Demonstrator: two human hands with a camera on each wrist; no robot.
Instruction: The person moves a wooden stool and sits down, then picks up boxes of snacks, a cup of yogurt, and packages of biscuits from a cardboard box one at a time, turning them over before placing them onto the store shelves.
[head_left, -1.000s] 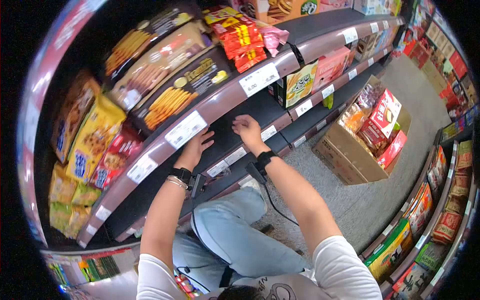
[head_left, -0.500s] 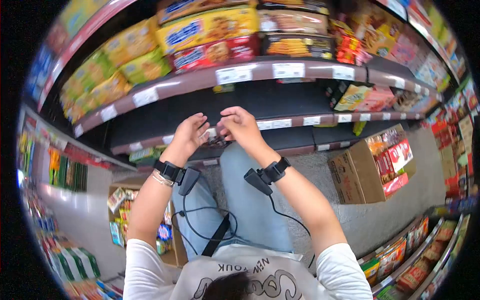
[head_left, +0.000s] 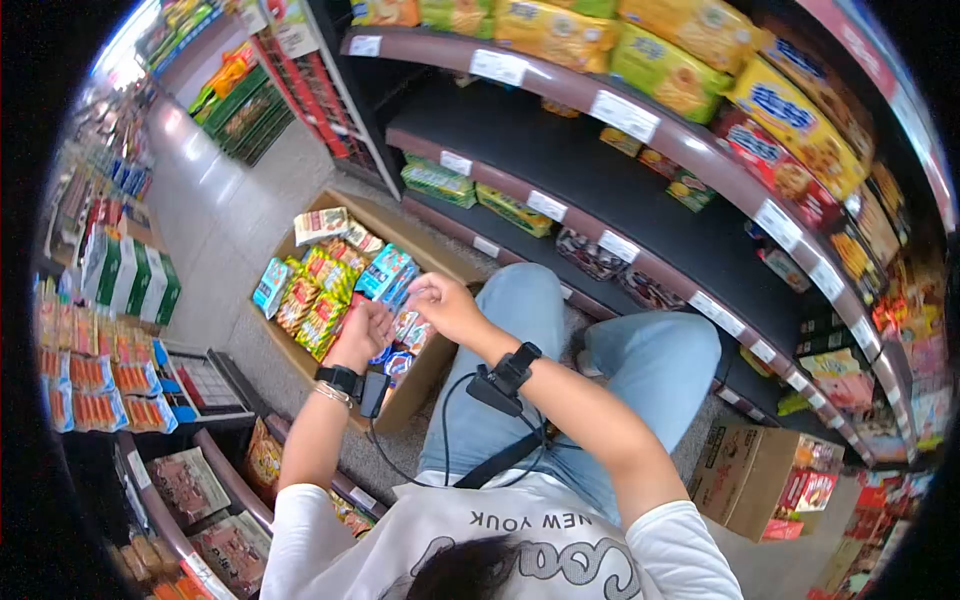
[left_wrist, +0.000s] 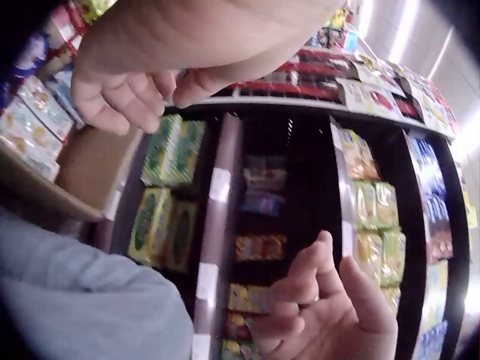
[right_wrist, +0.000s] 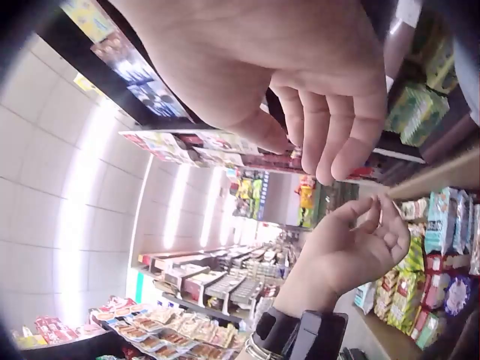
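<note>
Both hands hover above an open cardboard box (head_left: 400, 400) of bagged snacks, the left hand (head_left: 364, 331) over its near side and the right hand (head_left: 448, 308) over its right side. Neither holds anything. The left palm faces up with loosely bent fingers; in the right wrist view the left hand (right_wrist: 360, 251) shows empty. Bent loosely, the right hand's fingers hang down in that view, where the right hand (right_wrist: 300, 82) fills the top. Yellow-green packs (head_left: 325, 268) and blue packs (head_left: 385, 270) lie in the box below the hands.
Shelves (head_left: 560, 150) with yellow cookie bags (head_left: 555, 35) run along the front and right. A second cardboard box (head_left: 745, 480) of snacks stands on the floor at the right. Low shelves with packaged food (head_left: 185, 480) are at the lower left. Green crates (head_left: 245, 115) stand beyond the aisle.
The view has turned left from the shelf to the snack box. Both hands have moved from in front of the shelf to above that box, still empty.
</note>
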